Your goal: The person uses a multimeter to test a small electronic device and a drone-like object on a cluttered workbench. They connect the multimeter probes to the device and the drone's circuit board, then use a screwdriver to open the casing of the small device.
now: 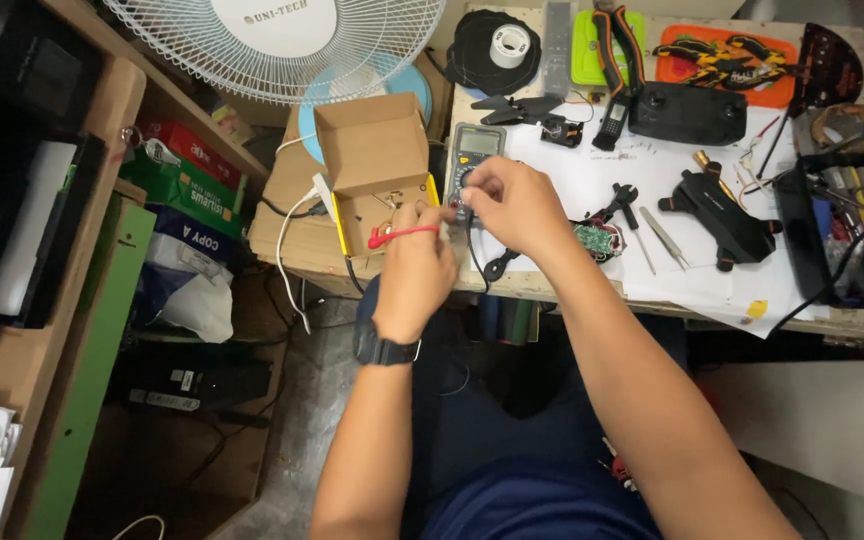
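Our left hand (417,262) pinches a red lead (400,235) steady; our right hand (512,203) closes fingertips on the multimeter (474,160) dial, at twelve o'clock on the worktop (592,180), beside the open cardboard box (377,165).

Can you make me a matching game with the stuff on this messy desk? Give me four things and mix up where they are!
Things:
1. small cardboard box
2. roll of white tape
3. tweezers
4. red band

Places:
A. on a round black pad at the back of the desk
B. around the left hand
C. open, just left of the multimeter
D. on white paper, beside the black drone body

Pairs: 1-C, 2-A, 3-D, 4-B
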